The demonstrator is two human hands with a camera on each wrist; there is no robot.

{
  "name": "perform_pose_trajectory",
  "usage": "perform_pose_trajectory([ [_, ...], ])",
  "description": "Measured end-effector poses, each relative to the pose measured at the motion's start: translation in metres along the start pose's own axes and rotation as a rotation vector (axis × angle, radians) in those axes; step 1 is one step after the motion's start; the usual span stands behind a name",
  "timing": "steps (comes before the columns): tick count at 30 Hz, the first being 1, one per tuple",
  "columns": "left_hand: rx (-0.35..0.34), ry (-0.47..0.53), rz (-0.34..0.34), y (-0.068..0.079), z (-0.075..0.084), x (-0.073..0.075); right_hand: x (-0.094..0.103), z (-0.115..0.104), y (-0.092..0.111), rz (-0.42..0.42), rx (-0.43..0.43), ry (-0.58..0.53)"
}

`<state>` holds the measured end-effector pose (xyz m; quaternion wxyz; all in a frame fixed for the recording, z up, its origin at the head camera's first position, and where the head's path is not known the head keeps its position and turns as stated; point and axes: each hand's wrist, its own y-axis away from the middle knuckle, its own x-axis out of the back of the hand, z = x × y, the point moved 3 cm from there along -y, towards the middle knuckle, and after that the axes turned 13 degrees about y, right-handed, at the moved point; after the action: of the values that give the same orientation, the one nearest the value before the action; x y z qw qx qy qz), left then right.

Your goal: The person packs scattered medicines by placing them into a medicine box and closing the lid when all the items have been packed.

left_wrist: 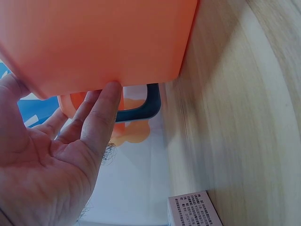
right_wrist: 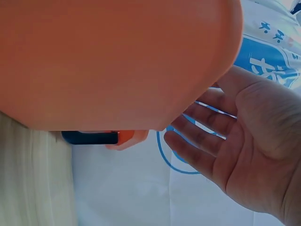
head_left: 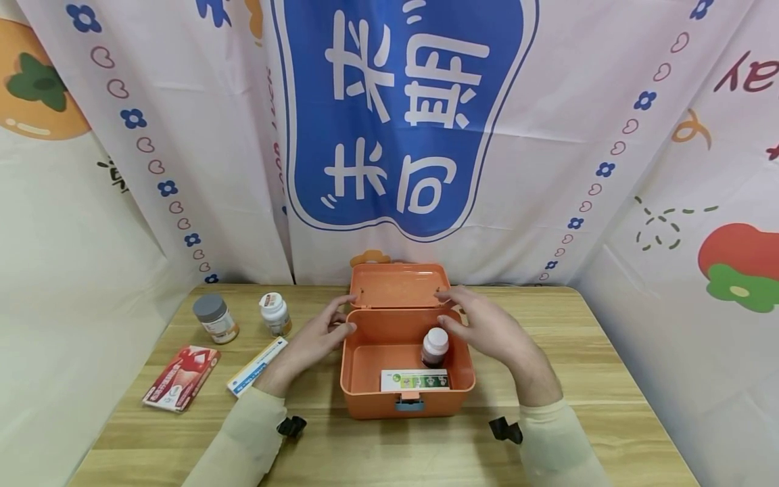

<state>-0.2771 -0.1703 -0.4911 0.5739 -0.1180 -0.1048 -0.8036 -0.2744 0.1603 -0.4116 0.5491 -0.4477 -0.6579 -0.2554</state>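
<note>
An orange storage box (head_left: 359, 404) stands on the table with its lid (head_left: 400, 285) raised at the back. Inside it, a white-capped pill bottle (head_left: 435, 347) stands at the right, and a white and green medicine box (head_left: 415, 380) lies along the front wall. At the box's back left corner, my left hand (head_left: 316, 338) has its thumb by the rim and its fairly straight fingers reaching toward the lid. My right hand (head_left: 489, 325) mirrors it at the back right corner, fingertips at the lid's edge. A dark handle (left_wrist: 146, 108) shows behind the box in the left wrist view.
On the left of the wooden table (head_left: 535, 433) stand a grey-capped jar (head_left: 216, 318) and a white medicine bottle (head_left: 276, 314). A red medicine box (head_left: 181, 379) and a white and blue carton (head_left: 255, 368) lie nearer. A printed curtain (head_left: 517, 203) hangs behind the table.
</note>
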Motion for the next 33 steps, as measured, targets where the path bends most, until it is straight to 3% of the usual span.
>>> perform_pose_trajectory([
  [7, -0.003, -0.007, 0.001, 0.0, 0.0, 0.0, -0.003, 0.012, 0.0, 0.051, -0.055, -0.03],
  [20, -0.006, -0.01, 0.003, 0.0, -0.001, 0.0, -0.014, 0.024, -0.001, 0.055, -0.159, -0.127],
  [33, -0.002, -0.011, 0.012, 0.001, 0.002, 0.0, -0.03, 0.034, -0.003, -0.022, -0.21, -0.241],
])
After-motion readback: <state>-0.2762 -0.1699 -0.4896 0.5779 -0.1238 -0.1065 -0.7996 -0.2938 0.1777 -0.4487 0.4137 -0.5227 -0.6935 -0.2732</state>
